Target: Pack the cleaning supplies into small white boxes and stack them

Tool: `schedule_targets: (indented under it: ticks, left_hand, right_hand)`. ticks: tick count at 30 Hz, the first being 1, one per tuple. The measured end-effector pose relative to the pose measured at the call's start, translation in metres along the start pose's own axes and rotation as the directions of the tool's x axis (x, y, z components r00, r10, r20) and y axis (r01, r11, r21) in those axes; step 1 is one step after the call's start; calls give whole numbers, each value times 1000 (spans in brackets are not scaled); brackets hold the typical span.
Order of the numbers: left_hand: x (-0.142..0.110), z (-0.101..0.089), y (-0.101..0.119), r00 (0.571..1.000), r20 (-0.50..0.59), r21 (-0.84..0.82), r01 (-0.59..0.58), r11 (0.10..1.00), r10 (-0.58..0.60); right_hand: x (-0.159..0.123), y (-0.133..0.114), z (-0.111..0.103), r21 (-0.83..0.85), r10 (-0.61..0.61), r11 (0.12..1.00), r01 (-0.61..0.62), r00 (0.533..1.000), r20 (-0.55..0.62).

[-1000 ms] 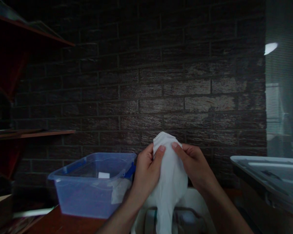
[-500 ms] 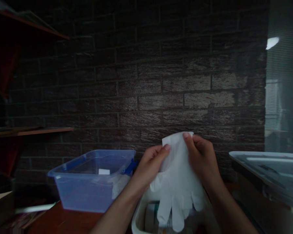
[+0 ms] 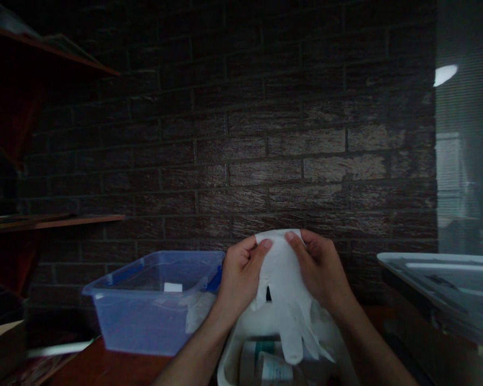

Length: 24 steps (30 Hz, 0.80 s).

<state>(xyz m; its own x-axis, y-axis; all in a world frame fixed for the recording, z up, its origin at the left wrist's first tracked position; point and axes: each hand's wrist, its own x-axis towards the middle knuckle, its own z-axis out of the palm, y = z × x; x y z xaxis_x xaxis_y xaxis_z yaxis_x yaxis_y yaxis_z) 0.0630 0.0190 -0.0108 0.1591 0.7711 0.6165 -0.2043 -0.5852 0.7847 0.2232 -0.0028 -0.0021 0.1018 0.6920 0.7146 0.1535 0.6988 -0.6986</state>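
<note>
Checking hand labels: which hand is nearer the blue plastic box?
Left. The left hand is just right of the blue plastic box; the right hand is farther right, across the white glove.

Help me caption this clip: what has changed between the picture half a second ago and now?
The left hand and right hand moved left and closer together, bringing the glove with them. Nothing was taken up or let go: both still pinch it near the top. The bin stayed put.

No lettering readable from here. Pale label [image 3: 277,371] inside white bin [image 3: 222,369], nearer left wall: print too blurred.
</note>
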Motion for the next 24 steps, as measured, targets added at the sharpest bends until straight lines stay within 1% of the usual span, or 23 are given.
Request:
schedule_targets:
  ticks: [1,2,3,4,5,6,7,8,9,12,14,17,18,20,24]
  left_hand:
    - [0,0,0,1000,14,-37,21,999,-21]
    - [0,0,1,997,50,-78,61,995,-57]
    - [0,-1,3,987,114,-117,126,985,-113]
    - [-1,-2,4,963,199,-143,213,967,-183]
    - [-1,-3,6,923,291,-155,305,940,-251]
    - [-2,-4,7,874,375,-157,388,908,-309]
    - [-3,-6,8,830,435,-162,453,877,-348]
    - [-4,-6,8,805,464,-179,494,851,-370]
    - [-4,-7,8,801,464,-207,513,833,-378]
    - [-5,-6,9,835,390,-279,508,815,-388]
    - [-5,-5,9,863,348,-265,466,844,-367]
    - [-4,-6,8,900,339,-173,346,922,-274]
    - [-2,-7,8,903,351,-138,310,941,-246]
    - [1,-9,5,897,385,-79,268,960,-218]
    - [7,-17,1,881,417,5,245,970,-225]
  right_hand:
    - [0,-1,-1,-20,-19,1000,19,1000,-14]
    - [1,-2,-3,-31,-31,999,31,999,-24]
    - [1,-2,-4,-33,-38,999,37,999,-33]
    - [1,-2,-6,-30,-40,999,39,998,-42]
    - [2,-2,-7,-21,-40,999,39,998,-51]
    - [2,-1,-8,-10,-42,999,42,997,-62]
    - [3,-1,-8,0,-48,999,48,996,-74]
    - [3,-1,-9,4,-59,998,59,995,-85]
    - [3,-1,-8,1,-74,997,74,993,-97]
    - [3,-3,-7,-33,-116,993,112,980,-160]
    - [3,-5,-7,-39,-116,993,111,972,-206]
    - [2,-8,-9,20,-62,997,70,966,-251]
    - [2,-8,-10,52,-37,997,53,964,-263]
    - [2,-10,-11,100,0,995,30,957,-291]
    - [2,-13,-13,99,-1,994,39,935,-355]
